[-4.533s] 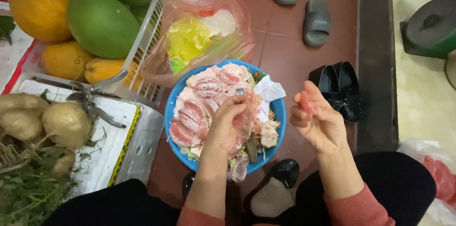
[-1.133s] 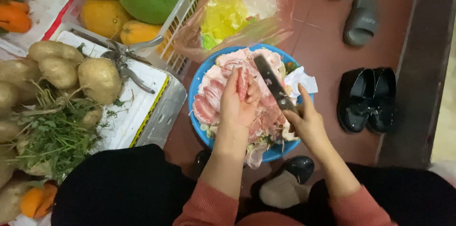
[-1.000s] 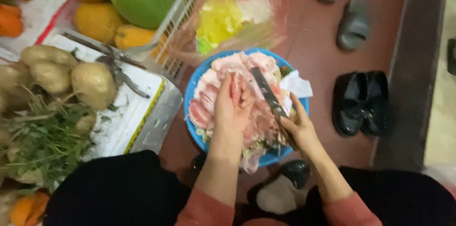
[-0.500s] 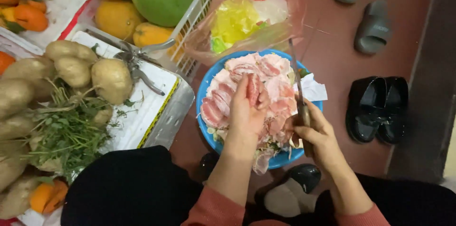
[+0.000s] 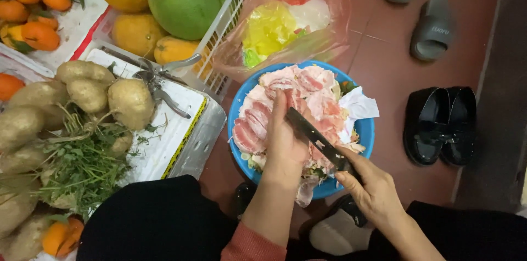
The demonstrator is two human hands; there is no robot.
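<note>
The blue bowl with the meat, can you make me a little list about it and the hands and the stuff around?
bowl: blue bowl on the floor, piled with pink raw meat
left hand: left hand pressing down on the meat
right hand: right hand gripping a dark knife, blade lying over the meat
behind bowl: pink plastic bag with yellow scraps
left side: potatoes, scissors, greens
right side: black shoes, grey slippers

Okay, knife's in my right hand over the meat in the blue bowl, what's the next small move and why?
Probably draw the knife down through the raw meat just beside the left hand. The blade lies across the pile in the blue bowl, the right hand grips its handle, and the left hand presses the slices flat, fingers close to the edge, so go slowly.
</note>
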